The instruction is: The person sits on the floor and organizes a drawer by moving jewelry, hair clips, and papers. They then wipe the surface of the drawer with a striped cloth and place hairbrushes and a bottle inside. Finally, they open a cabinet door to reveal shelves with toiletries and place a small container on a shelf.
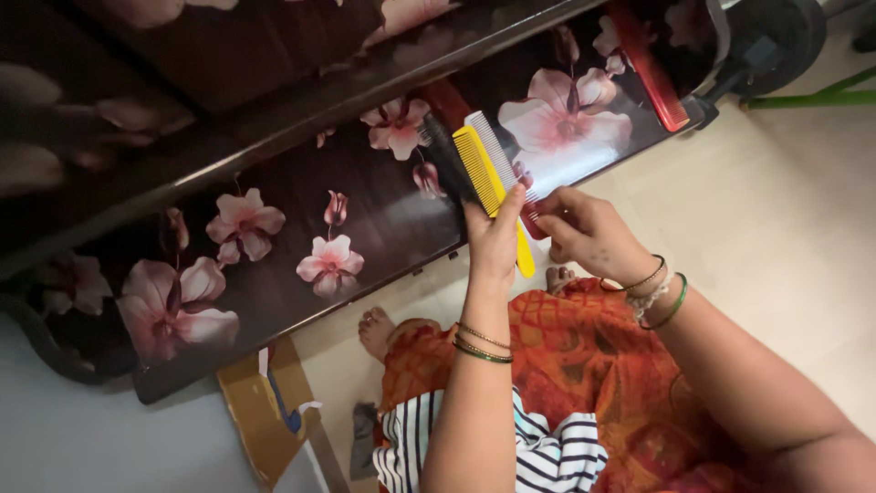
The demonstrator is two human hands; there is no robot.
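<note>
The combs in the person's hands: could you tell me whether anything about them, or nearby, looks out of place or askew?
Nothing looks damaged or spilled. The left hand holds a fanned bunch: a yellow comb, a white comb and a black comb. The right hand touches its lower end. A red comb lies apart on the flowered panel.

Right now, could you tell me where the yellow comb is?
In the head view, the yellow comb is just right of centre, held upright in the left hand, between a black comb and a white comb, over the floral table.

glossy floral laminate panel (365,210), smooth plastic combs (481,164), matt cardboard (260,411)
</note>
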